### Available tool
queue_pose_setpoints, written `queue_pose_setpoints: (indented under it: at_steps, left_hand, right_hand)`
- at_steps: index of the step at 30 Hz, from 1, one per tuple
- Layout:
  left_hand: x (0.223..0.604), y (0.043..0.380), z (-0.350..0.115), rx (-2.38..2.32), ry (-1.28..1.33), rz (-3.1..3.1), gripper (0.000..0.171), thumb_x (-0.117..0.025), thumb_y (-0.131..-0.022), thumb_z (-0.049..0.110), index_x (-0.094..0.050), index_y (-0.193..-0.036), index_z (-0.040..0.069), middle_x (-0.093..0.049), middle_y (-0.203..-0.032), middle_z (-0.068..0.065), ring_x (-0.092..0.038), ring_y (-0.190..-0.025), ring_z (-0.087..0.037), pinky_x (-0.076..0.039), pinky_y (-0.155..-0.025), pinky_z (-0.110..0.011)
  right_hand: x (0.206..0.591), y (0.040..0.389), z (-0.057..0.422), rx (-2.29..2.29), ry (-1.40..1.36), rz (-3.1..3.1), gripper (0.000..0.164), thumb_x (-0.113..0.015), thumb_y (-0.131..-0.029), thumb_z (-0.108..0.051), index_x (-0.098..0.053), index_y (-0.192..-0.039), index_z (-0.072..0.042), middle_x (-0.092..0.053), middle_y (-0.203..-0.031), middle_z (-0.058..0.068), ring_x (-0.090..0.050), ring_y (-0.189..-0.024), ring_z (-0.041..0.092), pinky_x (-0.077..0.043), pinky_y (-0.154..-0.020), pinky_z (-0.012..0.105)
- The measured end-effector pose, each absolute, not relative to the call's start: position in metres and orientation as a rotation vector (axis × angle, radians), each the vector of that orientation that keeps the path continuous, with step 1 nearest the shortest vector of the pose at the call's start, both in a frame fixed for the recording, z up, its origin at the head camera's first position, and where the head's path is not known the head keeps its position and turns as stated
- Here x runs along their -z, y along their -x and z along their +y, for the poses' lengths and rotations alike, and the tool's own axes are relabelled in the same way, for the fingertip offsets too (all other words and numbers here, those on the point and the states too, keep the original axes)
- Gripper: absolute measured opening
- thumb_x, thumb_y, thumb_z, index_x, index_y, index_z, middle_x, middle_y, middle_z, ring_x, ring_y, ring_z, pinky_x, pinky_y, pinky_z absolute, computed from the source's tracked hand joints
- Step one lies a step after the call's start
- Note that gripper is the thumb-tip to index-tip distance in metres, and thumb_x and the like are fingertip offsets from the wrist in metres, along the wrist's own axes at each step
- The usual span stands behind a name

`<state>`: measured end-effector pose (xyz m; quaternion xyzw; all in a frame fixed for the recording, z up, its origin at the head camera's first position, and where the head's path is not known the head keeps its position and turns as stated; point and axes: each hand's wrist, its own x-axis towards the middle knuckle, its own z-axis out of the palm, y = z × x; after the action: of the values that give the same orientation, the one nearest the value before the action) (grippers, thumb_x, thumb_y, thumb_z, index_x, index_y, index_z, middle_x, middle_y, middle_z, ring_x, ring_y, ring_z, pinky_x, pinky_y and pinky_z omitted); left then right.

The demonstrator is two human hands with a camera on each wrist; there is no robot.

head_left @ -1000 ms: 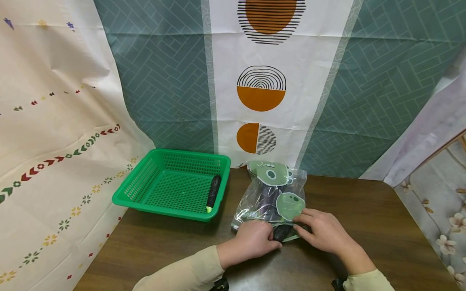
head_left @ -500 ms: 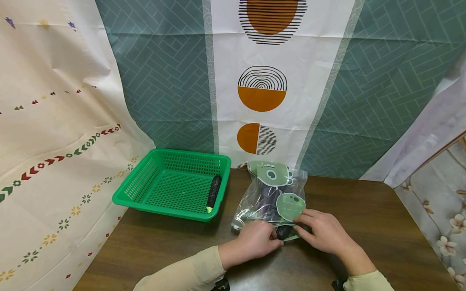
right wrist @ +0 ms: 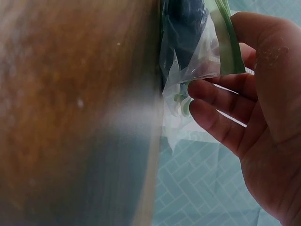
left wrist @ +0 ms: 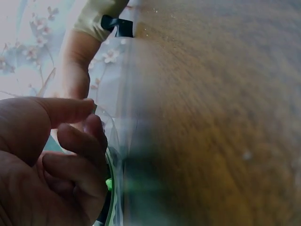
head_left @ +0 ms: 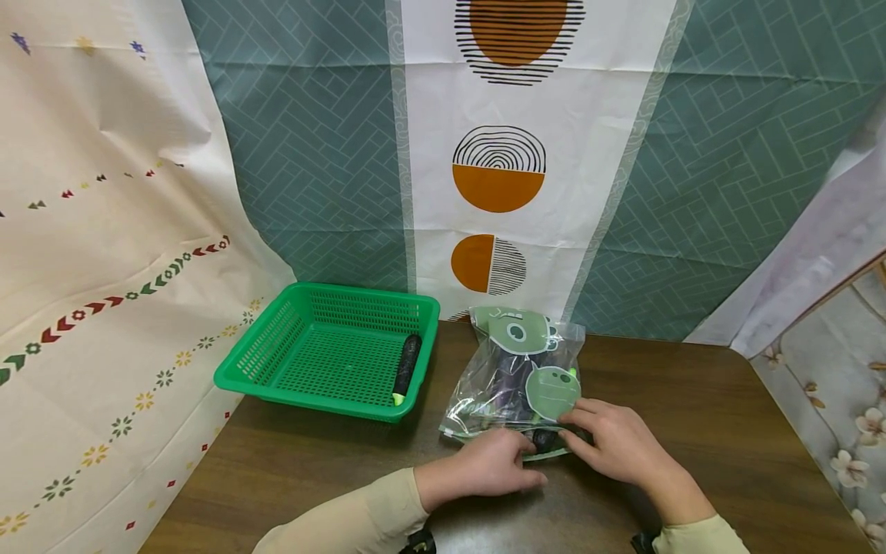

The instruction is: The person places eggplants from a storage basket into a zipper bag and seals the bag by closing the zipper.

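A clear zip bag [head_left: 477,396] printed with green cartoon shapes lies on the table, its mouth toward me. Long purple-black vegetables show inside it. The blunt end of one dark vegetable [head_left: 544,440] sits just within the mouth. My left hand [head_left: 487,463] is at that mouth, fingertips against or very near the vegetable's end; its thumb points away from it. In the left wrist view the fingers [left wrist: 77,172] are bent, with no object visible between them and the thumb. My right hand [head_left: 619,440] pinches the right side of the bag's green-edged opening [right wrist: 230,42] between thumb and fingers.
A green plastic basket [head_left: 325,408] stands on the left of the brown wooden table [head_left: 664,385]. In it lies a long dark vegetable [head_left: 407,365] with a light green end. Patterned cloths [head_left: 477,100] hang behind and along the sides.
The dark vegetable has slid farther into the bag, and a bright green tip now shows near the bag's right side. My left thumb has come away from it. The right hand stays put.
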<state>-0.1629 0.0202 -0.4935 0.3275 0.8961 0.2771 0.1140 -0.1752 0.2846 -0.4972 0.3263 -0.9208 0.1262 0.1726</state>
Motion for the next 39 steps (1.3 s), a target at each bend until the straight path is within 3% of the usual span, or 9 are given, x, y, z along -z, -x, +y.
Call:
queue_pose_setpoints:
  at_steps: [5, 9, 12, 21, 26, 32, 39]
  left_hand:
    - [0.494, 0.162, 0.02, -0.925, -0.873, 2.483, 0.049, -0.086, -0.099, 0.038, -0.073, -0.134, 0.006, -0.059, -0.053, 0.017, -0.057, -0.044, 0.0, -0.049, -0.052, -0.021]
    - [0.495, 0.161, 0.02, -0.966, -0.827, 2.394, 0.071, -0.085, -0.1, 0.038, -0.059, -0.157, 0.003, -0.062, -0.051, 0.013, -0.058, -0.039, -0.006, -0.051, -0.05, -0.024]
    - [0.496, 0.163, 0.02, -0.969, -0.82, 2.358, 0.078, -0.085, -0.1, 0.038, -0.053, -0.162, 0.003, -0.063, -0.052, 0.011, -0.056, -0.037, -0.008, -0.05, -0.048, -0.025]
    - [0.492, 0.167, 0.016, -1.025, -0.788, 2.274, 0.082, -0.084, -0.101, 0.036, -0.047, -0.165, 0.001, -0.066, -0.055, 0.006, -0.052, -0.035, -0.011, -0.048, -0.043, -0.029]
    - [0.488, 0.171, 0.009, -1.035, -0.814, 2.293, 0.071, -0.083, -0.102, 0.035, -0.056, -0.161, 0.005, -0.067, -0.059, 0.009, -0.054, -0.038, -0.01, -0.048, -0.043, -0.029]
    - [0.484, 0.177, -0.002, -0.968, -0.975, 2.409, 0.053, -0.081, -0.103, 0.037, -0.07, -0.147, 0.008, -0.059, -0.059, 0.015, -0.054, -0.044, -0.001, -0.048, -0.054, -0.021]
    - [0.472, 0.18, -0.019, -0.893, -1.148, 2.476, 0.052, -0.08, -0.105, 0.039, -0.07, -0.145, 0.007, -0.062, -0.076, 0.022, -0.058, -0.066, 0.006, -0.049, -0.066, -0.016]
  right_hand:
    - [0.497, 0.176, 0.285, -0.353, -0.928, -2.605, 0.016, -0.088, -0.093, -0.025, -0.084, -0.109, -0.024, -0.073, -0.104, -0.014, -0.071, -0.09, 0.005, -0.062, -0.074, 0.036]
    - [0.497, 0.176, 0.285, -0.347, -0.93, -2.6, 0.016, -0.088, -0.093, -0.025, -0.084, -0.108, -0.024, -0.073, -0.104, -0.013, -0.071, -0.09, 0.005, -0.061, -0.073, 0.036]
    - [0.497, 0.176, 0.285, -0.352, -0.93, -2.598, 0.016, -0.088, -0.093, -0.025, -0.084, -0.108, -0.024, -0.072, -0.103, -0.014, -0.069, -0.088, 0.004, -0.061, -0.072, 0.036]
    - [0.496, 0.177, 0.285, -0.361, -0.938, -2.591, 0.015, -0.088, -0.093, -0.024, -0.084, -0.107, -0.023, -0.071, -0.101, -0.015, -0.067, -0.086, 0.002, -0.06, -0.071, 0.035]
    - [0.496, 0.178, 0.286, -0.362, -0.928, -2.616, 0.015, -0.088, -0.094, -0.025, -0.084, -0.108, -0.024, -0.071, -0.102, -0.015, -0.068, -0.087, 0.003, -0.061, -0.072, 0.035]
    - [0.497, 0.177, 0.286, -0.355, -0.926, -2.624, 0.015, -0.088, -0.094, -0.025, -0.084, -0.108, -0.025, -0.07, -0.101, -0.016, -0.067, -0.086, 0.003, -0.061, -0.073, 0.035]
    - [0.497, 0.176, 0.286, -0.375, -0.936, -2.629, 0.014, -0.088, -0.094, -0.025, -0.084, -0.107, -0.024, -0.071, -0.1, -0.015, -0.067, -0.085, 0.003, -0.061, -0.072, 0.036]
